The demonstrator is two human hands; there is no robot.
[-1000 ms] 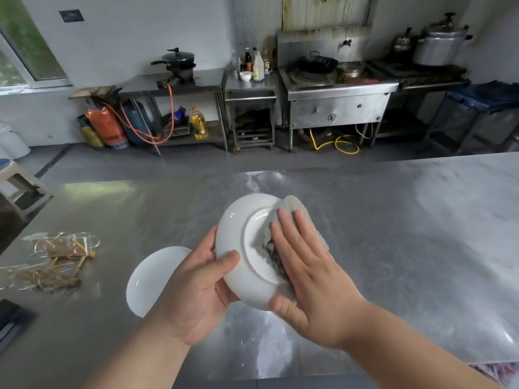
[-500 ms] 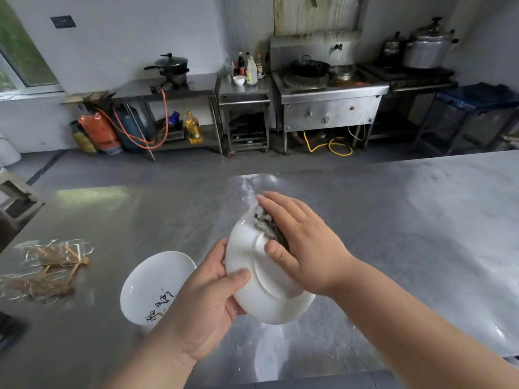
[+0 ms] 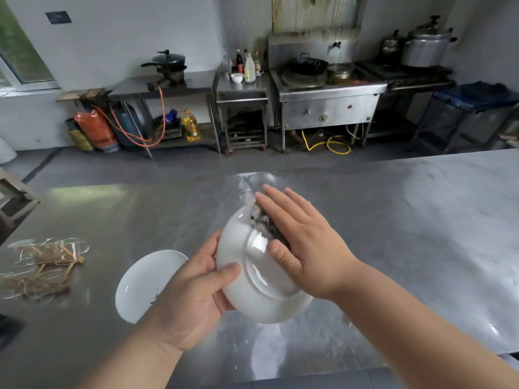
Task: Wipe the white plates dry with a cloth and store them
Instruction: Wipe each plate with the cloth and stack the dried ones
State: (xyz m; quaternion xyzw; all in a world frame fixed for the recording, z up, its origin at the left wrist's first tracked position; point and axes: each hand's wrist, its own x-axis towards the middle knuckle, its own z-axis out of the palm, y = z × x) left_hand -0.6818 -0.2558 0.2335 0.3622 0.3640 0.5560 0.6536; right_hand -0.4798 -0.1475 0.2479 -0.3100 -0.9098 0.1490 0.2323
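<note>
A white plate is held above the steel table with its underside and foot ring facing me. My left hand grips its left rim, thumb on the underside and fingers behind. My right hand lies flat with straight fingers over the plate's upper right, pressing a crumpled grey cloth against it; most of the cloth is hidden under the palm. A second white plate with a small dark mark lies on the table to the left, partly behind my left hand.
The steel table spreads wide to the right and far side. A clear packet of brown sticks lies near its left edge. Across a grey floor stand a stove, shelves, pots, bottles and gas cylinders.
My right hand slid the cloth from the plate's centre up to its far rim, and its fingers have straightened out flat. The left hand keeps its grip on the plate.
</note>
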